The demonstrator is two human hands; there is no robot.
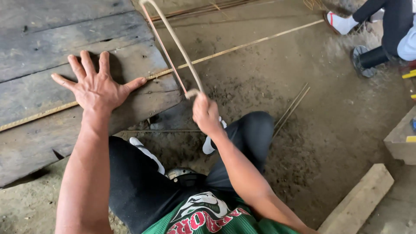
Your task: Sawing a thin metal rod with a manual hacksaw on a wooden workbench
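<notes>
Left hand (96,86) flat, fingers spread wide, pinning the thin bamboo strip (242,45) on the plank tabletop (52,39). Right hand (206,113) (fingers closed) grips the bow saw (173,43), whose blade crosses the strip at the tabletop's right edge.

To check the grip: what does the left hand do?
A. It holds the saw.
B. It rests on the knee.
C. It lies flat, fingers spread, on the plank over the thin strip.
C: the left hand lies flat on the plank, over the strip; the right hand holds the saw.
</notes>
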